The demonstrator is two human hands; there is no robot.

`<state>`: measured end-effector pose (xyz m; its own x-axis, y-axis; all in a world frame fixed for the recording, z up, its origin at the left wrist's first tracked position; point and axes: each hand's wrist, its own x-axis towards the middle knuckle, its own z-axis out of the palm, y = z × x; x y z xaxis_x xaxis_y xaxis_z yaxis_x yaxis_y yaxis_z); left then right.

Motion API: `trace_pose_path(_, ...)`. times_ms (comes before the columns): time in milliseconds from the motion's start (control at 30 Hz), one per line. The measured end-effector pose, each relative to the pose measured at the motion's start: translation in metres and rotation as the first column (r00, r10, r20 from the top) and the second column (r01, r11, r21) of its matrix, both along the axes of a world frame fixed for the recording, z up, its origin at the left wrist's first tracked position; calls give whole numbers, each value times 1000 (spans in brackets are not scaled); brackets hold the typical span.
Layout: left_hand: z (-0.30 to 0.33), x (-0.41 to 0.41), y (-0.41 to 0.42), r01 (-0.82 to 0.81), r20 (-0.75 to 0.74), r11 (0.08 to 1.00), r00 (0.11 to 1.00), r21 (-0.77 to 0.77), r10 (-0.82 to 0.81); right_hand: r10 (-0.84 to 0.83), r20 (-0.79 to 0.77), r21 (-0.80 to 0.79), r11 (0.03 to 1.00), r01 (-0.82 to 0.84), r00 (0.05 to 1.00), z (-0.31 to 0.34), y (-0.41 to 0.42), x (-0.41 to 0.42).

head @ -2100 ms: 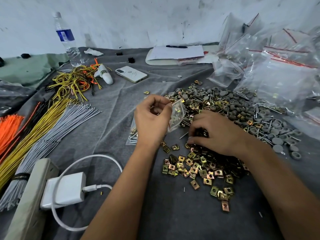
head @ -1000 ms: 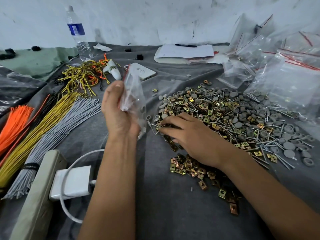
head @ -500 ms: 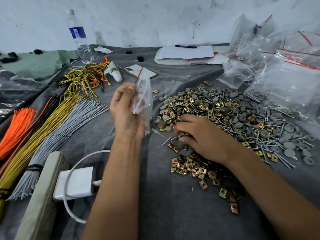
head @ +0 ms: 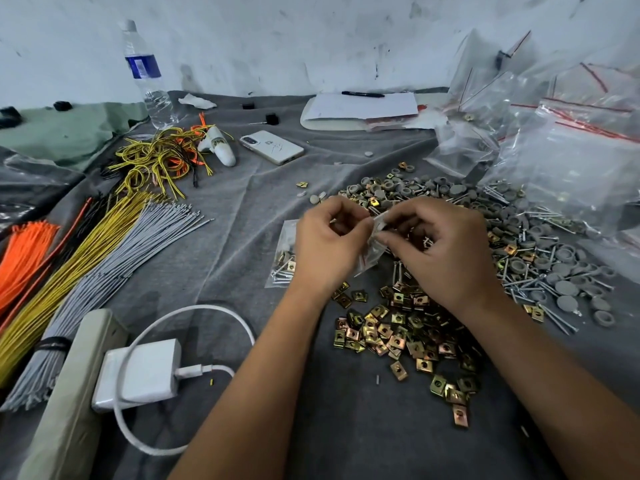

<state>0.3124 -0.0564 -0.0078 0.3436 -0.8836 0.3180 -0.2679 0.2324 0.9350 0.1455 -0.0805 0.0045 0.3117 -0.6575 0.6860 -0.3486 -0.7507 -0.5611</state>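
1. Both hands are meeting in the middle of the desk (head: 242, 220): the left hand (head: 325, 244) and the right hand (head: 440, 251) are each curling in and pinching the top of a small clear bag (head: 372, 244) between thumb and fingers.
2. That bag is hanging between the two hands, just above the near edge of the hardware heap.
3. Right behind the hands, a big heap of grey caps and screws (head: 540, 258) is spreading out to the right, and a pile of brass clips (head: 398, 327) is lying just below the wrists.
4. A filled bag (head: 282, 261) of screws and clips is lying flat on the grey cloth, just left of the left hand.
5. Further left, grey wires (head: 114, 271), yellow wires (head: 69, 268) and orange ties (head: 20, 258) are lying side by side, with a white charger (head: 138, 372) sitting in a power strip (head: 69, 393) near the front.
6. At the back, a phone (head: 272, 147), a water bottle (head: 147, 77) and a paper pad (head: 360, 109) with a pen (head: 363, 94) on it are sitting well away from the hands.
7. Large plastic bags (head: 571, 168) are crowding the right side, lying over the far edge of the heap.
8. Now the blind spots: the left hand is covering the right part of the filled bag, and the right hand and forearm are hiding part of the clips.
9. The curled fingers are hiding most fingertips, and what the small clear bag holds is too hard to make out.
10. The power strip, the orange ties and the large plastic bags are all running off the picture's edges.
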Motion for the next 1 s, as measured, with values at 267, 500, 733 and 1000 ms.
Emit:
trace_pose_path(267,3,1,1,-23,-44,999,999,40,25,-48,21,28,999,47,999,-1,-4,-1)
trace_pose_path(500,6,-1,4,-39,-1,999,999,4,39,-84,91,67,995,78,992,-1,-7,-3)
trace_pose_path(733,4,-7,5,-74,76,993,994,-97,81,27,12,-8,1000,-27,1000,-1,-4,1)
trace_pose_path(1000,4,-7,6,-81,66,988,994,-134,90,-8,-104,-67,998,1,995,-2,-5,0)
